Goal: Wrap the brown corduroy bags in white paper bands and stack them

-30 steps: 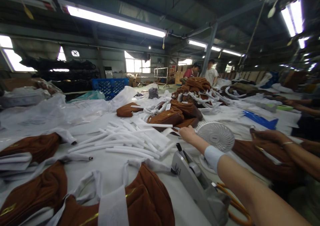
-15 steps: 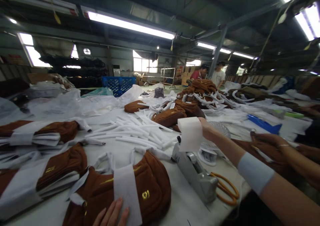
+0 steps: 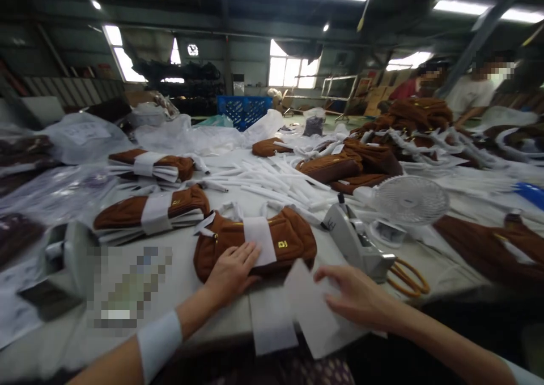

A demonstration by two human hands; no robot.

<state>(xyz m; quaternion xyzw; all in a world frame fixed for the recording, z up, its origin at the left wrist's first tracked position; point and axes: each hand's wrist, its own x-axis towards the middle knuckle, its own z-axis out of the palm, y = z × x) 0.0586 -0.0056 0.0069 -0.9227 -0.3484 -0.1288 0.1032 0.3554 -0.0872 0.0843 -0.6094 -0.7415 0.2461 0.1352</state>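
A brown bag with a gold emblem lies on the table, a white paper band across its middle. My left hand rests flat on the bag and the band's edge, fingers spread, holding nothing. My right hand is just right of a white sheet at the table's front edge; its fingers are curved and apart, and the sheet looks clear of them. Another white strip hangs over the edge below the bag. A grey tape dispenser stands behind my right hand.
Orange-handled scissors and a round fan are at the right. White tubes lie behind the bag. Banded brown bags are at the left, near another dispenser. Two people stand at the back right.
My right hand has come down from above the dispenser to the table's front edge, and the white sheet it held is now beside it. The view has shifted, showing more of the left side.
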